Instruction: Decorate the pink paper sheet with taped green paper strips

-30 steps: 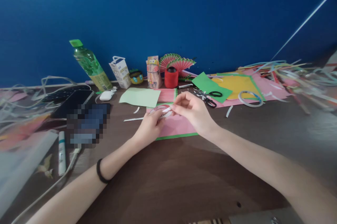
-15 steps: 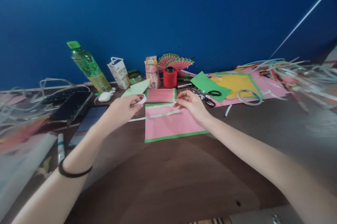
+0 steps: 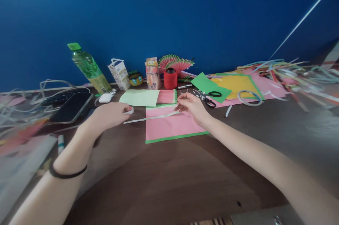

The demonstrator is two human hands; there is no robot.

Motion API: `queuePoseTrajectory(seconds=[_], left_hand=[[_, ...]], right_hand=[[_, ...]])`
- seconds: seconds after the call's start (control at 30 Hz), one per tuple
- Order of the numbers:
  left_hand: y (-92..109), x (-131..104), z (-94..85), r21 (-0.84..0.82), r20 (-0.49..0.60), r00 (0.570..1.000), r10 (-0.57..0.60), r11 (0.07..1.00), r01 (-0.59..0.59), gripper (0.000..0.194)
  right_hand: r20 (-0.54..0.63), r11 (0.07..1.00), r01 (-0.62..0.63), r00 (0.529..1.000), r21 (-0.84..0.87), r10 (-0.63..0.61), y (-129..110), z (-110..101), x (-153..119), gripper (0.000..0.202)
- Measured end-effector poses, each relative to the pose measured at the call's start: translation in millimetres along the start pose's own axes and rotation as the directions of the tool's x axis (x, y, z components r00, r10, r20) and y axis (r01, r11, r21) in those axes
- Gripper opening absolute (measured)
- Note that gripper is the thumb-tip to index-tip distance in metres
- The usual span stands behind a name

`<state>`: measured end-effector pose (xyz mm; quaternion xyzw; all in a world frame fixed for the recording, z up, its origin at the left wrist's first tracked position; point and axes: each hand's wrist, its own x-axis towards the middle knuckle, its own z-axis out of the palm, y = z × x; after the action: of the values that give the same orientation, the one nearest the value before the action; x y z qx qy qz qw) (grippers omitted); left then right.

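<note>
My left hand (image 3: 108, 115) is closed around a small roll of white tape (image 3: 129, 110), left of the pink paper. A narrow white strip of tape (image 3: 148, 119) stretches from just below the roll toward my right hand (image 3: 192, 108). The fingers of that hand are pinched on the strip's right end, over the paper. The pink sheet (image 3: 166, 129) has green edging and lies flat on the table. Behind it are a pleated pink paper (image 3: 167, 96) and a pale green sheet (image 3: 140, 98), which partly covers the pleats.
Black-handled scissors (image 3: 210, 103) and a larger tape roll (image 3: 249, 98) lie to the right, by green paper (image 3: 210, 85) and yellow paper (image 3: 238, 86). A bottle (image 3: 91, 70), a carton (image 3: 120, 75) and a red spool (image 3: 170, 79) stand along the wall. A phone (image 3: 72, 108) lies left.
My left hand has moved left and slightly down with the tape roll, uncovering more of the pale green sheet, which now lies flatter. My right hand has stayed almost in place.
</note>
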<state>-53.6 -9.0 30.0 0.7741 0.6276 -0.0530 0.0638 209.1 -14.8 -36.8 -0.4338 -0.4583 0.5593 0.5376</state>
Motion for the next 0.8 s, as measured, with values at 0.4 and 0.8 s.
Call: queuePoseTrajectory(seconds=[0.4, 0.8], left_hand=[[42, -1, 17.7, -0.317, -0.255, 0.946, 0.199, 0.907, -0.276, 0.026], [70, -13, 23.5, -0.55, -0.14, 0.953, 0.267, 0.78, -0.299, 0.015]], right_hand=[[0.223, 1.0, 0.022, 0.975, -0.005, -0.02, -6, 10, -12, 0.013], [0.342, 0.97, 0.141, 0.937, -0.199, -0.066, -11, 13, -19, 0.012]])
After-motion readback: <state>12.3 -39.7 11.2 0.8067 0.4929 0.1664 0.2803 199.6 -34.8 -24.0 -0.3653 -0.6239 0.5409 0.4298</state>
